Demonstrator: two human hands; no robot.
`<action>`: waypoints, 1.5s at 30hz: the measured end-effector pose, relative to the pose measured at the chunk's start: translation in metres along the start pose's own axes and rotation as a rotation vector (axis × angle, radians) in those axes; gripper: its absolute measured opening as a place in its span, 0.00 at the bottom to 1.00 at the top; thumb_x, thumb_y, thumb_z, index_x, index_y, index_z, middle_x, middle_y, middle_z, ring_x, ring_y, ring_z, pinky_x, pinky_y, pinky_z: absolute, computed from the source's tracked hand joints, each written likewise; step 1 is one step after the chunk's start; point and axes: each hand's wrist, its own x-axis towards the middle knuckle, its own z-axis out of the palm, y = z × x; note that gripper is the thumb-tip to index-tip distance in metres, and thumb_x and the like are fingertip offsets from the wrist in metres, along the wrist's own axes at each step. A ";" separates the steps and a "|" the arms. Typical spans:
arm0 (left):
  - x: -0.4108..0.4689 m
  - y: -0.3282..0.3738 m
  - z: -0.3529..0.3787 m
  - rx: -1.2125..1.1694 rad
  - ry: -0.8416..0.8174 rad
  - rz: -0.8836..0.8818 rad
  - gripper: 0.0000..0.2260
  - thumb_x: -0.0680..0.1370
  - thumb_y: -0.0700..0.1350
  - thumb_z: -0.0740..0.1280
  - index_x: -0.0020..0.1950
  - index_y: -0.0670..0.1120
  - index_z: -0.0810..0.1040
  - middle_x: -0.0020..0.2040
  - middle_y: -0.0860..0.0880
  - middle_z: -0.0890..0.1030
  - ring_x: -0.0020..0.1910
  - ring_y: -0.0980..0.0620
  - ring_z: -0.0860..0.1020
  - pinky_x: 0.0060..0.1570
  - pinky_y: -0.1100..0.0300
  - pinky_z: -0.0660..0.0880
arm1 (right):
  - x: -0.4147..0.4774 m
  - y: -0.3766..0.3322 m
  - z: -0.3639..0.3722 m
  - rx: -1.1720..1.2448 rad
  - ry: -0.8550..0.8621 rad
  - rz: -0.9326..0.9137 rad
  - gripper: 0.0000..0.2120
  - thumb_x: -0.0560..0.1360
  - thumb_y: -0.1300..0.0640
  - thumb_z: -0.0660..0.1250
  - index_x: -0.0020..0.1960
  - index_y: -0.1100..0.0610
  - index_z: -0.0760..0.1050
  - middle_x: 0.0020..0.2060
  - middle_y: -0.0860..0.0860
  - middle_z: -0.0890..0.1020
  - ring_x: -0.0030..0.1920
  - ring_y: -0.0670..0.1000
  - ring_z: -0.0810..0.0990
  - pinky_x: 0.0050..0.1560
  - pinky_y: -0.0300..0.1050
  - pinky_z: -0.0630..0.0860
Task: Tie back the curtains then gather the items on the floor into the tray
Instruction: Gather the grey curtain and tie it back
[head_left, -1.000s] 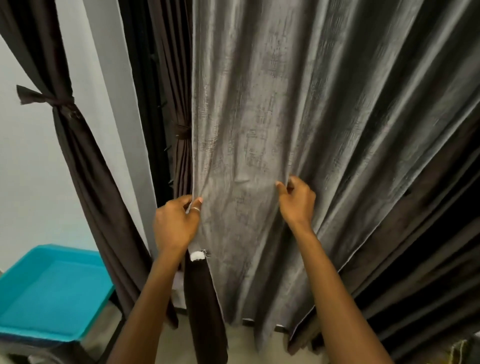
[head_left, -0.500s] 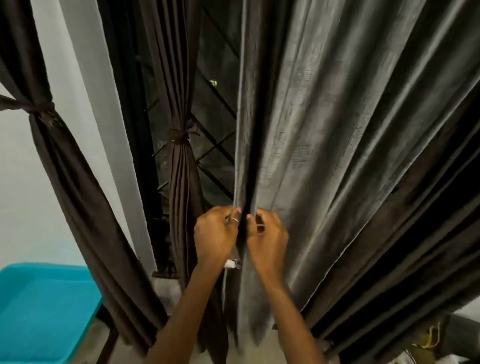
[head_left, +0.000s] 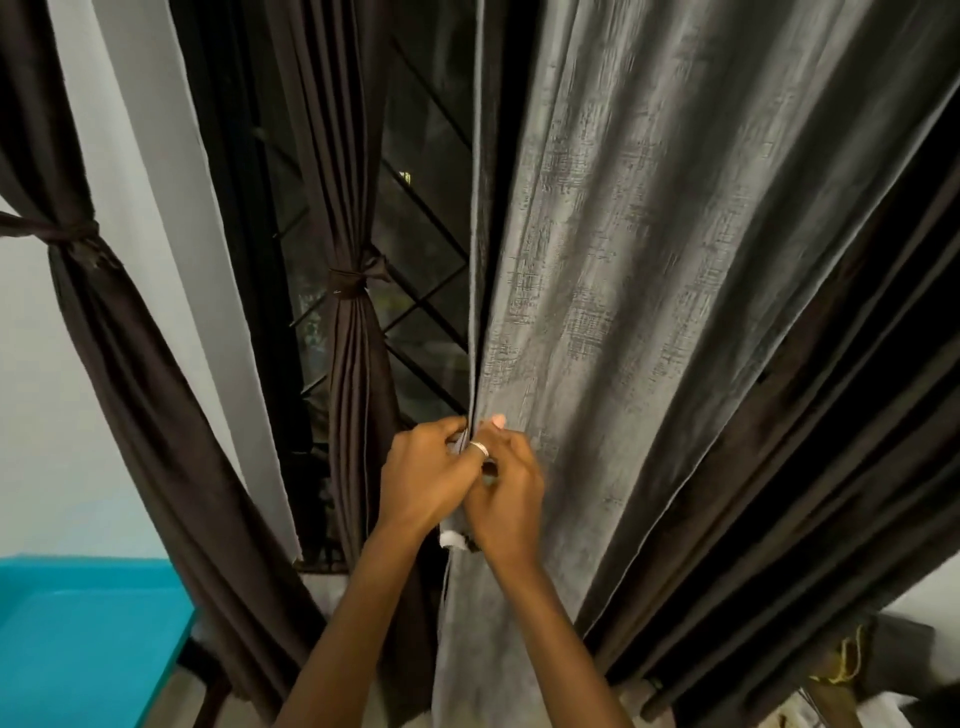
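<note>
Two hands (touching): left hand (head_left: 423, 480), right hand (head_left: 509, 501), both tight on grey curtain (head_left: 649, 312).

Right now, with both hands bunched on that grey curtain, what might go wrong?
1. The left hand and right hand grip the grey curtain only at its left edge. Most of the cloth spreads wide to the right, so folds may slip free while it is gathered.
2. A hard downward tug could strain whatever the curtain hangs from, which is out of view.
</note>
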 end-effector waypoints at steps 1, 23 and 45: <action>0.001 0.002 -0.001 0.057 0.027 -0.003 0.24 0.75 0.70 0.63 0.35 0.51 0.78 0.29 0.52 0.80 0.32 0.54 0.80 0.33 0.50 0.79 | -0.001 -0.002 0.000 0.019 -0.023 0.008 0.12 0.82 0.59 0.66 0.64 0.54 0.80 0.50 0.43 0.78 0.49 0.43 0.81 0.46 0.41 0.81; 0.017 -0.017 -0.001 0.114 0.176 0.066 0.25 0.81 0.54 0.67 0.28 0.44 0.67 0.22 0.50 0.66 0.21 0.52 0.64 0.26 0.58 0.61 | 0.072 0.041 -0.141 -0.438 0.232 0.314 0.39 0.69 0.41 0.78 0.70 0.55 0.62 0.63 0.52 0.74 0.60 0.55 0.78 0.58 0.61 0.78; -0.002 0.002 0.026 0.120 0.146 0.122 0.22 0.81 0.55 0.67 0.28 0.51 0.68 0.22 0.53 0.68 0.25 0.55 0.73 0.28 0.58 0.64 | 0.003 0.021 -0.027 -0.258 0.106 -0.006 0.04 0.77 0.66 0.70 0.44 0.60 0.78 0.39 0.51 0.80 0.39 0.40 0.70 0.41 0.29 0.66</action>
